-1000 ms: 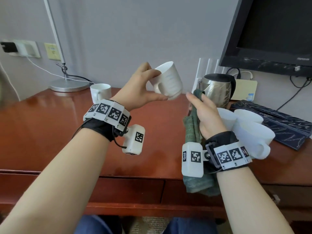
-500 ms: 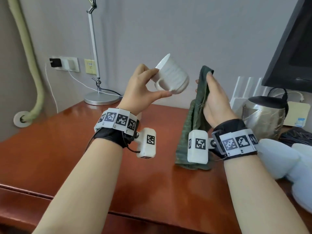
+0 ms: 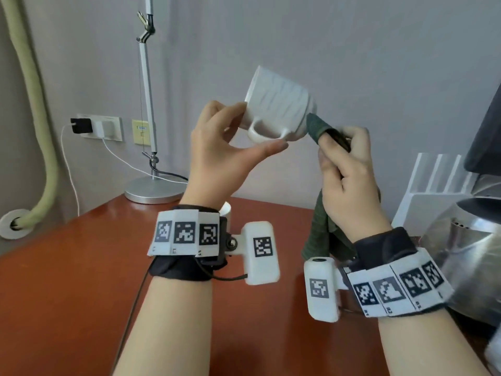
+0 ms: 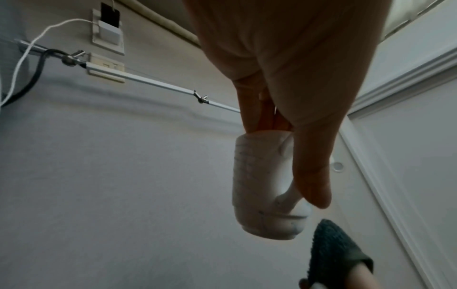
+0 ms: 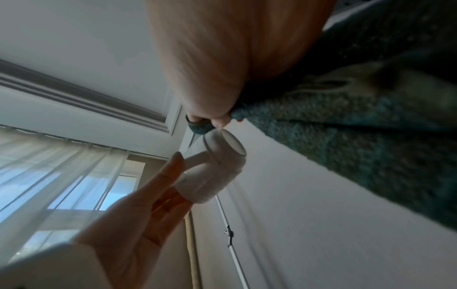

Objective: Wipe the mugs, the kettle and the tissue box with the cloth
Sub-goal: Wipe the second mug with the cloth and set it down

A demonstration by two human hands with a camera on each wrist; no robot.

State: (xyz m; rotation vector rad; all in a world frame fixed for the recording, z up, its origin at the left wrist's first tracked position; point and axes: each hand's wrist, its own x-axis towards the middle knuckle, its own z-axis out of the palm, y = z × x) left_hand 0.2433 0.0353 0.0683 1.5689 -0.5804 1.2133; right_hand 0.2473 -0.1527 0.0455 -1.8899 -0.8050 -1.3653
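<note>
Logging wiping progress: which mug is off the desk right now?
The ribbed white mug, tipped sideways in the left hand; the other mug sits on the desk behind that wrist.

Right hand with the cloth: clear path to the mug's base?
Probably yes. The left hand holds the white mug tipped, base toward the right hand; the green cloth tip is already beside it, with nothing between.

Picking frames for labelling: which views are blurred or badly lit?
Head view: evenly lit, mug sharp, kettle smeared at the right edge. Left wrist view: dim, left hand a soft shadowed mass. Right wrist view: window glare, cloth blurred.
</note>
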